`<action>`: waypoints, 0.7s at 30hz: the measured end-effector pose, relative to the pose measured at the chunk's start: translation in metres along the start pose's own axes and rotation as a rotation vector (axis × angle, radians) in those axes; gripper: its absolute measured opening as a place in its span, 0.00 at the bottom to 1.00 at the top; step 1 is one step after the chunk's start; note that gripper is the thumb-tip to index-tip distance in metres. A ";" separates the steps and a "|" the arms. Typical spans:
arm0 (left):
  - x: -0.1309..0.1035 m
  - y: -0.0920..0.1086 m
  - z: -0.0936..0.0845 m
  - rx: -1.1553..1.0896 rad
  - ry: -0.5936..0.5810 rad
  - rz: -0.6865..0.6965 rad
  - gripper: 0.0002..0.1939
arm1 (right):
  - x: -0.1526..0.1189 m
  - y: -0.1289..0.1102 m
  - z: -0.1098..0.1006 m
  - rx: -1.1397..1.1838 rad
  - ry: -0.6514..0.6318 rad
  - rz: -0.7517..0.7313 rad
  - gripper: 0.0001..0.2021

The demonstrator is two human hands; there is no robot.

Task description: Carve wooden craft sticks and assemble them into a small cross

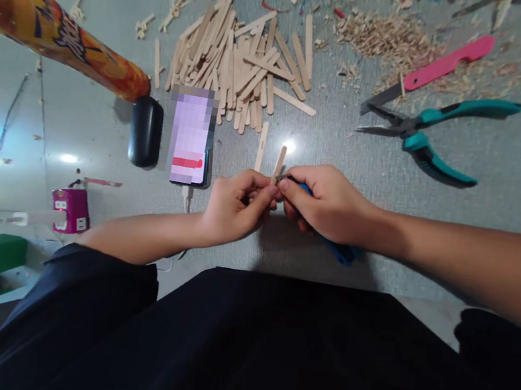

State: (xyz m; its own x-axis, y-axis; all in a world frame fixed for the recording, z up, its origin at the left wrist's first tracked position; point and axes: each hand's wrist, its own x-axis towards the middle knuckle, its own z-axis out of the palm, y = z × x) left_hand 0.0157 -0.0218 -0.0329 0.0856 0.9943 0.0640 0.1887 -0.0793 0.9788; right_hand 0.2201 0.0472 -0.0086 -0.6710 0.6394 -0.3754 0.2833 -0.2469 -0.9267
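My left hand [241, 205] pinches a wooden craft stick [280, 158] between thumb and fingers, its rounded end pointing away from me. My right hand [327, 200] is closed around a blue-handled tool [341, 255] whose dark metal tip touches or nearly touches the stick's right edge. The palm hides most of the tool, so I cannot tell its exact kind. Just beyond my left hand, another craft stick [262, 145] lies on the table. A large pile of craft sticks [235, 66] is spread out farther back.
A phone [193, 136] with a cable and a black case [145, 132] lie left of my hands, near an orange tube [67, 33]. To the right are teal-handled pliers [410, 129], a pink-handled folding knife [447, 66] and wood shavings [383, 38]. A purple power adapter [71, 210] sits at left.
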 end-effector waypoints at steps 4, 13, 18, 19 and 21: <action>0.004 0.005 -0.003 -0.149 -0.067 -0.022 0.11 | 0.000 -0.002 -0.003 -0.007 -0.050 -0.023 0.17; 0.004 0.007 -0.010 -0.313 -0.118 -0.140 0.14 | 0.004 0.000 -0.019 0.047 -0.195 -0.090 0.16; 0.005 0.008 -0.009 -0.300 -0.125 -0.129 0.13 | 0.005 -0.001 -0.021 0.017 -0.246 -0.093 0.16; 0.005 0.008 -0.008 -0.303 -0.120 -0.128 0.12 | 0.005 -0.001 -0.021 0.024 -0.241 -0.091 0.15; 0.006 0.007 -0.007 -0.318 -0.106 -0.130 0.11 | 0.005 -0.001 -0.020 0.051 -0.222 -0.093 0.14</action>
State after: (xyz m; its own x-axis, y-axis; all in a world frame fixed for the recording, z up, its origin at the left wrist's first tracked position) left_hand 0.0107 -0.0162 -0.0245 0.1847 0.9804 -0.0692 -0.1074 0.0901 0.9901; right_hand 0.2301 0.0649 -0.0091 -0.8284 0.4868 -0.2771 0.1817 -0.2344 -0.9550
